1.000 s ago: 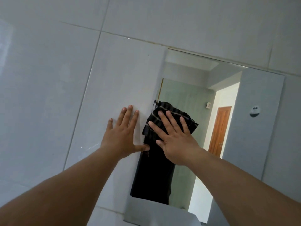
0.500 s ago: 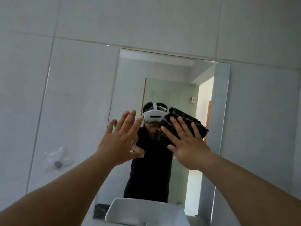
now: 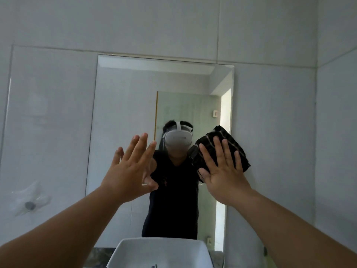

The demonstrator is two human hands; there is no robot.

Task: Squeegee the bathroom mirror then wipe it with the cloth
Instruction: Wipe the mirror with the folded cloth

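Flat against the mirror (image 3: 135, 97), dark cloth (image 3: 229, 146) under the spread right hand (image 3: 224, 171); left hand (image 3: 129, 171) open, empty.

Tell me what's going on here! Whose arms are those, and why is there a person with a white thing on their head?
The picture comes from a camera worn on a person's head, so you see their own two arms reaching forward. The person you see is just their reflection in the bathroom mirror, and the white thing is the headset that holds the camera. The right hand is spread flat and presses a dark striped cloth against the glass to wipe it. The left hand is open and holds nothing. Below the mirror is a white sink. On the tiled wall to the left sticks a clear suction hook.
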